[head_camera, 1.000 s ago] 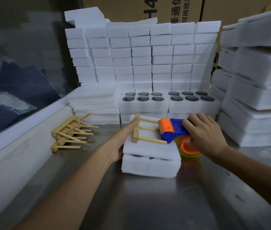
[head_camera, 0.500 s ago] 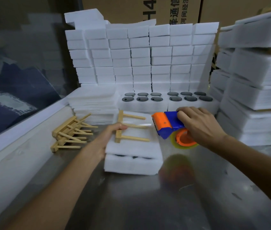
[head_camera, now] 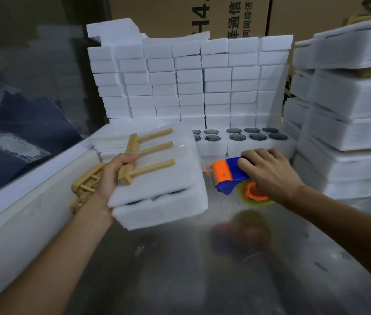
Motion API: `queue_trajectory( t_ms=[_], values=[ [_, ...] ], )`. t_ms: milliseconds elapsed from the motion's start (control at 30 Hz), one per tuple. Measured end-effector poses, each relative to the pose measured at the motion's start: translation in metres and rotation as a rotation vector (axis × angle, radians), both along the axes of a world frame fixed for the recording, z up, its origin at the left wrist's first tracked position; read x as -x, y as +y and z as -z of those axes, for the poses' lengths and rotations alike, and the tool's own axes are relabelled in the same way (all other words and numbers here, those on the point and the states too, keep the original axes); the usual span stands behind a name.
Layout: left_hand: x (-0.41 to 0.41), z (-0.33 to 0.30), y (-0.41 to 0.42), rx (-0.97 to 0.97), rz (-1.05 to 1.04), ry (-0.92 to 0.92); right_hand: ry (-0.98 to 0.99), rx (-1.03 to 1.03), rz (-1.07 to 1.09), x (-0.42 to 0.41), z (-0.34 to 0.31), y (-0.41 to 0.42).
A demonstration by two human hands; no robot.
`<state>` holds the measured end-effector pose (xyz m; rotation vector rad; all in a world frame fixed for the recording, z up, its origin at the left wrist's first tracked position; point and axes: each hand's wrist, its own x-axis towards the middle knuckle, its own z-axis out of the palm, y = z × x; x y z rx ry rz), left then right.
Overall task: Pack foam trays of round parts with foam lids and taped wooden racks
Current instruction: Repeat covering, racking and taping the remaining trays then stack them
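Tilting up off the table (head_camera: 180, 269), the pack (head_camera: 157, 192) sits in the left hand (head_camera: 109, 178): a foam tray (head_camera: 162, 212) below, a foam lid (head_camera: 157, 178) on top, and a wooden rack (head_camera: 143, 155) lying flat on the lid. The rack's crossbar is at the left edge with three pegs running right across the lid; a glossy strip of clear tape seems to cross the pegs' far ends, though it is faint. The left thumb is curled over the crossbar and the palm is against the pack's left side, so this hand is grasping the pack; its other fingers are hidden beneath. In the gap between lid and tray, dark round shapes show. The pack's near lower edge is close to the table, but contact there cannot be told.

Just to the right, the right hand (head_camera: 268, 171) is curled over a blue and orange tape dispenser (head_camera: 227, 176), gripping its body; the yellowish roll with an orange core is under the palm, on the table.

Behind the left wrist lies a pile of spare racks (head_camera: 84, 185) by the pale ledge. Further back stand two open trays (head_camera: 257, 137) holding dark round parts, partly hidden by the pack. A wall of stacked foam blocks (head_camera: 191, 80) rises behind them, with cardboard boxes (head_camera: 225, 17) beyond, and tall stacks of foam (head_camera: 350, 110) fill the right side.
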<state>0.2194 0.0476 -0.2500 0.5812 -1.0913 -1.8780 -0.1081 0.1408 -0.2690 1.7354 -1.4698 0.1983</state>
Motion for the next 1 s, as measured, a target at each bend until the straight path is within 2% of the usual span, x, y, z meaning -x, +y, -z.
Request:
queue_trajectory(
  t_ms=[167, 267, 433, 567, 767, 900, 1000],
  values=[
    [0.016, 0.007, 0.005, 0.018, 0.063, 0.078, 0.052, -0.029, 0.011, -0.015, -0.007, -0.006],
    [0.02, 0.005, 0.008, 0.04, 0.029, 0.081, 0.072, -0.058, 0.016, -0.015, -0.011, -0.01],
    [0.027, -0.001, 0.014, 0.103, 0.12, 0.097, 0.206, -0.25, 0.105, -0.019, -0.006, -0.021],
    [0.034, -0.034, 0.011, 0.192, 0.076, 0.04, 0.115, -0.269, 0.258, -0.011, 0.004, -0.024],
    [0.022, -0.019, -0.007, 0.114, 0.112, 0.0, -0.278, -0.191, 0.395, 0.011, -0.006, -0.015],
    [0.022, 0.01, -0.013, 0.061, 0.013, -0.045, -0.706, -0.294, 0.532, 0.021, -0.011, -0.019],
    [0.023, 0.028, -0.015, 0.011, -0.034, -0.089, -0.844, -0.392, 0.597, 0.025, 0.003, -0.021]
  ],
)
